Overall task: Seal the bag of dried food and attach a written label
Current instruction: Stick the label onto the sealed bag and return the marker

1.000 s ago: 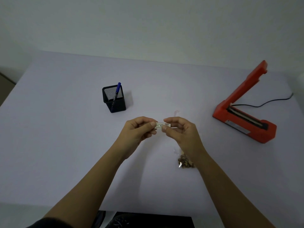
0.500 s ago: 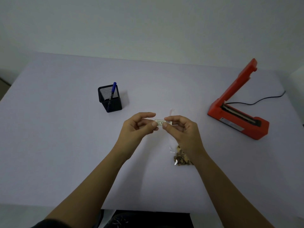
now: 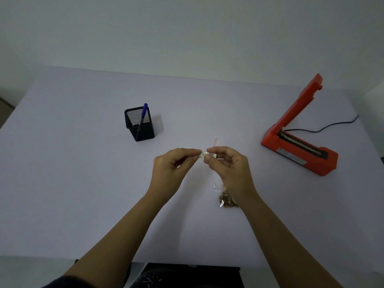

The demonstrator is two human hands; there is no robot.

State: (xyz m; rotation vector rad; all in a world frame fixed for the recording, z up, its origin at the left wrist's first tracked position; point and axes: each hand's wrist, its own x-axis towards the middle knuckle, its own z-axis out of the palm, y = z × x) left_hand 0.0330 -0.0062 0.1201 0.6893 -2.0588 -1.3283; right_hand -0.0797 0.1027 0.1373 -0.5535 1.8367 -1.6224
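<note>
Head view, hands: left hand (image 3: 170,165) and right hand (image 3: 230,163) each pinch one end of a small label (image 3: 208,155), raised above the table (image 3: 72,183).
Bag: one clear bag (image 3: 226,199) of dried food lies on the table under the right wrist.
Handling: label likely light, flimsy; hold by edges. Bag soft, crinkly.
Count: one pen (image 3: 142,119), one mesh holder (image 3: 139,126), one orange sealer (image 3: 299,138), open.

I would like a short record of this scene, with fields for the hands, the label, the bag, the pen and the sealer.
left hand: pinches the left end of the label
right hand: pinches the right end
label: small white strip, held above the table, with writing
bag: clear, dried food inside, lying under the right wrist
pen: blue, upright in black mesh holder
sealer: orange, arm raised, far right
</note>
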